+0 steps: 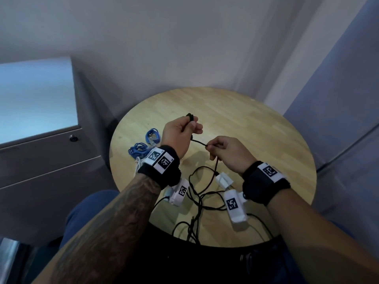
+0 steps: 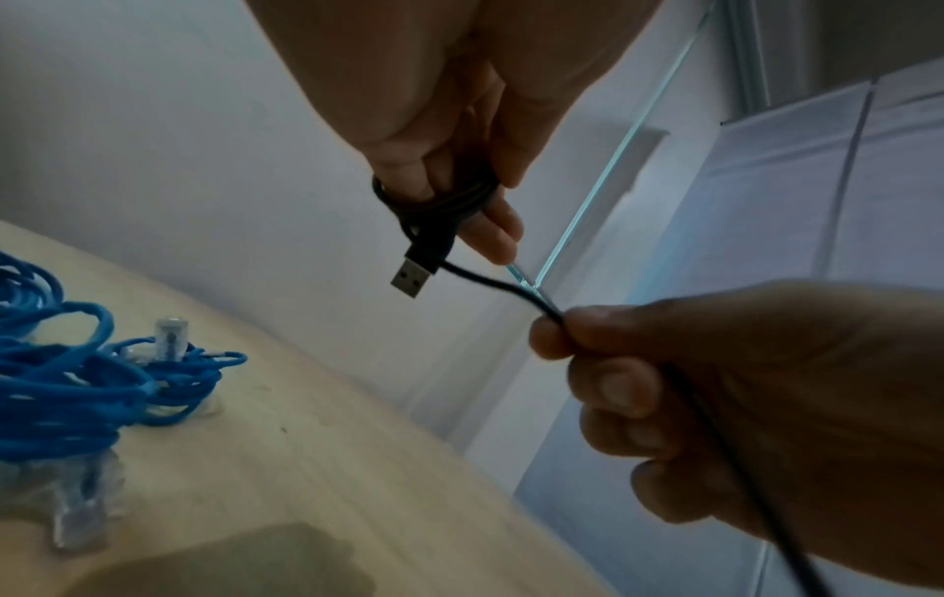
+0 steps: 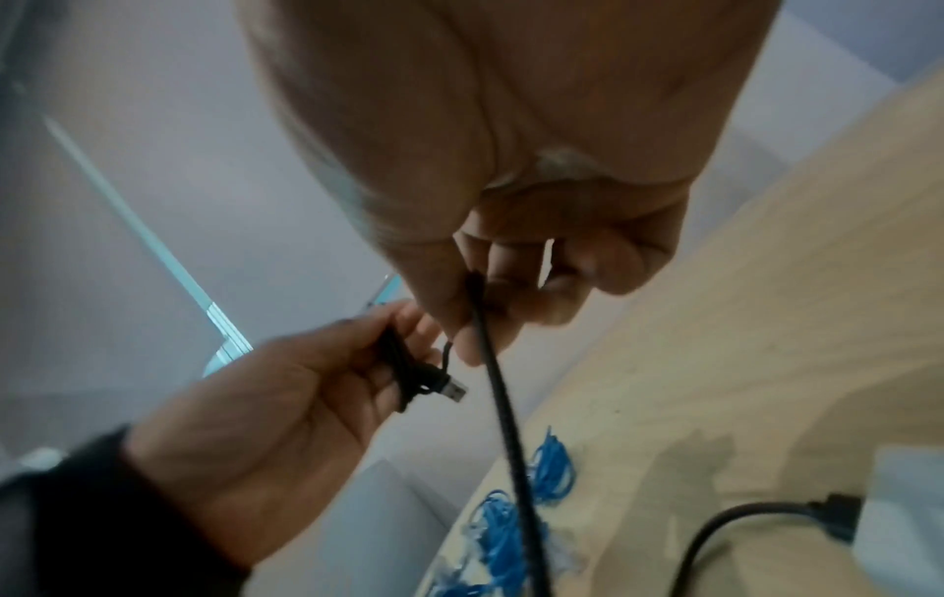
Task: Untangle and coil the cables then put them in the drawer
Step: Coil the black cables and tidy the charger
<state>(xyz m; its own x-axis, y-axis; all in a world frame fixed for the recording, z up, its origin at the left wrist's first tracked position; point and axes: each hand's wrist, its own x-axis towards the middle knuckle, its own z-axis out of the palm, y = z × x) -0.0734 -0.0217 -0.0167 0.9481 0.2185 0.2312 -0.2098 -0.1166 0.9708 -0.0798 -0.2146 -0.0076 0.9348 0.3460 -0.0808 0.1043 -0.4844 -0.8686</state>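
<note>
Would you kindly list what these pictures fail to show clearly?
- Black cable: head view, the tangle runs under both wrist cameras and off the table edge.
- White cable: mostly behind the left hand wristband.
- Drawer: cabinet fronts shut, contents unseen.
- Blue cables: blurred in right wrist view.

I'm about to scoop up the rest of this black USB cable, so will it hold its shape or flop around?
Probably floppy: the black USB cable sprawls in loose curves over the round table. It likely coils easily, since turns already wrap the left hand. The slack below the right hand hangs, so loops may spring open if released.
</note>
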